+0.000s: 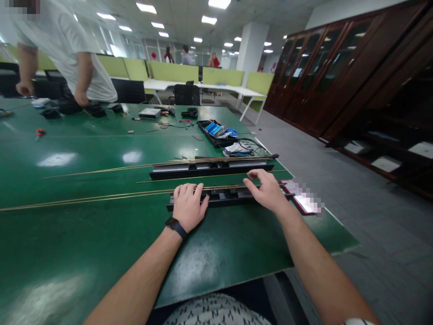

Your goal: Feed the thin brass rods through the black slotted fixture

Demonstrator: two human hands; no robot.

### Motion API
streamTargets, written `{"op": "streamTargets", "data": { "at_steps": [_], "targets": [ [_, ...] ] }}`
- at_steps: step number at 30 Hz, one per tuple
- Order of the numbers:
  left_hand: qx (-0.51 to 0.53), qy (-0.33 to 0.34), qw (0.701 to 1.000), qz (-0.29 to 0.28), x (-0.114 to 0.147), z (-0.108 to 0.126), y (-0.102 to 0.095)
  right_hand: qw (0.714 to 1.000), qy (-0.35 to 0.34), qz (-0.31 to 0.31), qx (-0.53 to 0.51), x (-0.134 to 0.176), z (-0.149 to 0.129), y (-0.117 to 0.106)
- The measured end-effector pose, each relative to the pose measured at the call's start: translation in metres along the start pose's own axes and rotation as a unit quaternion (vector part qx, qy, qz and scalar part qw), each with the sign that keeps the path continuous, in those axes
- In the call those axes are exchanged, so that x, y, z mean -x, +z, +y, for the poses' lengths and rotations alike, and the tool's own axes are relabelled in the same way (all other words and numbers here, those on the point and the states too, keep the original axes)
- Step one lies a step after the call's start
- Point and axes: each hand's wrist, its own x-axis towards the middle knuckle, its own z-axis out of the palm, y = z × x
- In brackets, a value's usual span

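A long black channel-shaped rail (230, 201) lies crosswise on the green table before me. Thin brass-coloured rods (101, 198) run along its top and stick out far to the left. My left hand (189, 205) rests palm down over the rail's left end, fingers stretched across the rods. Over the right end is my right hand (269, 192), its thumb and forefinger apart with nothing visible between them; whether it touches the rail I cannot tell. Behind lies a second black rail (216, 171) with more rods on top. One loose rod (158, 180) lies between the two rails.
Past the rails are a bundle of white gloves (237, 149) and a black tray (216, 142) holding blue packets. A red-edged sheet (296, 192) lies by the table's right edge. Across the green table (101, 243), a person (74, 58) stands at the far left among dark parts.
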Motion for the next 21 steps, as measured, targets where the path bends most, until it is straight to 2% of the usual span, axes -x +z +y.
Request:
{"op": "streamTargets", "data": {
  "at_steps": [3,8,12,21],
  "targets": [
    [-0.004,-0.004,1.0,0.0,0.0,0.001,-0.001,0.999,-0.029,-0.021,-0.018,-0.006,-0.009,0.021],
    [-0.004,0.001,1.0,-0.005,0.0,0.001,-0.001,0.999,-0.018,0.01,-0.033,0.006,-0.013,0.039],
    [-0.005,-0.005,1.0,-0.005,0.001,0.001,0.0,0.999,-0.027,-0.011,-0.017,0.016,-0.009,0.043],
    [-0.004,-0.006,1.0,-0.013,0.0,0.0,0.0,1.0,-0.012,-0.003,-0.001,0.017,-0.003,0.046]
  ]
}}
